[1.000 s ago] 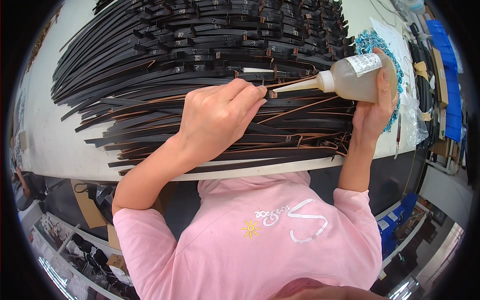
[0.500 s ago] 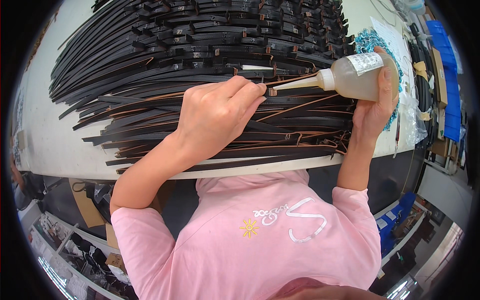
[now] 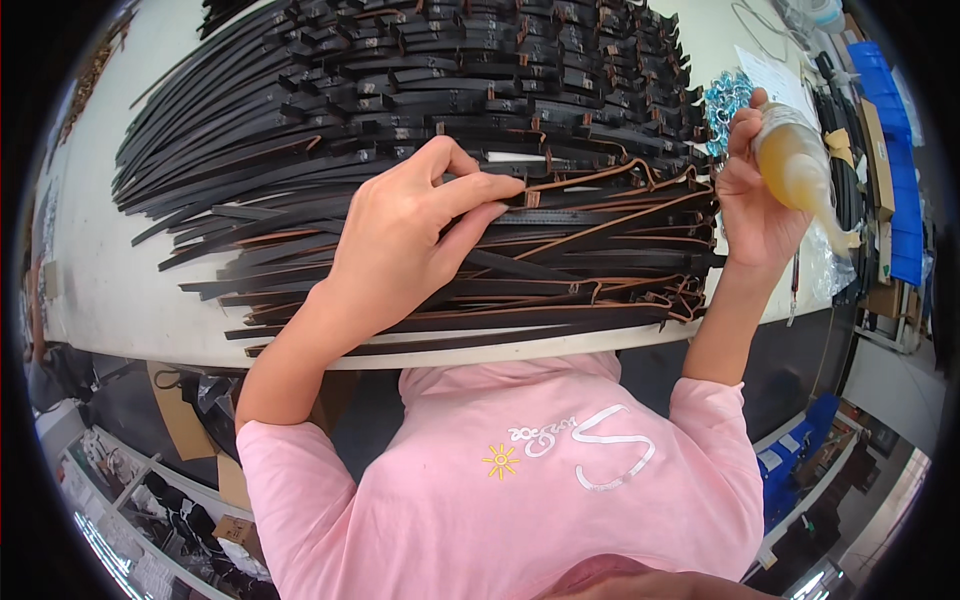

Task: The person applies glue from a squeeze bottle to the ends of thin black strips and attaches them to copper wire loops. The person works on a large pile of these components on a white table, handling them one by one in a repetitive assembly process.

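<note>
We find a white table (image 3: 130,290) carrying a broad pile of black straps (image 3: 400,110). Our left hand (image 3: 400,250) rests on it, thumb and forefinger pinched narrow on one strap's end (image 3: 530,192). Our right hand (image 3: 755,215), off the pile's right edge, grips a glue bottle (image 3: 795,165).

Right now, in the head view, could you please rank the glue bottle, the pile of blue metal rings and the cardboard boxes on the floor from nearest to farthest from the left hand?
From the left hand:
1. Pile of blue metal rings, on the table to the right.
2. Glue bottle, farther right, held in the right hand.
3. Cardboard boxes, below the table edge, lower left; about as far as the bottle, too close to call.
</note>
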The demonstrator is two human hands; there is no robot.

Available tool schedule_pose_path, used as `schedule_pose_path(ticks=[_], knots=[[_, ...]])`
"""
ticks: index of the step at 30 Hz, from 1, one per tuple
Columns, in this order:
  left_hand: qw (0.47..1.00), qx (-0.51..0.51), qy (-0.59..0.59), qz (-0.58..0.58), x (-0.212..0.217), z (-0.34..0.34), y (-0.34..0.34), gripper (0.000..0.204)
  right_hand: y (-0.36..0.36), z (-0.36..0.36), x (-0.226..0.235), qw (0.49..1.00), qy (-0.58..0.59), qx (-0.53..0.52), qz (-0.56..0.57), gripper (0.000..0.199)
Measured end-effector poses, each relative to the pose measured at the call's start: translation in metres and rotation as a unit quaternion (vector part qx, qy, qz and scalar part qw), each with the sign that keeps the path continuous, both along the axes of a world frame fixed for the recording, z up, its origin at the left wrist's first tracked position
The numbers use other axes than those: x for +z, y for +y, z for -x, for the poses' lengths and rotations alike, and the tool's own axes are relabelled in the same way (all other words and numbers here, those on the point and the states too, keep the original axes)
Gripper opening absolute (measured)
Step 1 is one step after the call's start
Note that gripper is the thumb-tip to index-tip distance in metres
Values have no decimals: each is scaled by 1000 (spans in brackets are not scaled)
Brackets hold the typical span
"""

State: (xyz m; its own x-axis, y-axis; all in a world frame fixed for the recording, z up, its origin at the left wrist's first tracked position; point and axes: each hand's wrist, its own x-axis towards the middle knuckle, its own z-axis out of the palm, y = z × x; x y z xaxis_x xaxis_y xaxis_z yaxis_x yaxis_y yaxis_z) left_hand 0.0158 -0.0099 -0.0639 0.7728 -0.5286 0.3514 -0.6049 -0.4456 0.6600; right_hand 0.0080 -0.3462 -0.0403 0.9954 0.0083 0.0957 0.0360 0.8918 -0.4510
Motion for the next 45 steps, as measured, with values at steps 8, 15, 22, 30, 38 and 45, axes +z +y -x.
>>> schedule_pose_path(ticks=[8,15,22,30,38,45], knots=[[985,-35,160,51,6,-3,-2,37,63,20,1,893,-72,-251,367,67],[983,-68,168,18,9,-15,19,25,64,20,-10,902,-66,-236,355,67],[968,-59,230,79,0,-15,18,21,65,21,-12,902,-72,-245,348,66],[991,28,106,83,-13,0,-6,22,65,31,-14,811,-103,-384,429,76],[993,26,66,91,-22,1,-10,21,67,50,-22,726,-162,-427,515,74],[993,33,67,87,-23,1,-9,20,68,49,-25,706,-176,-430,534,75]])
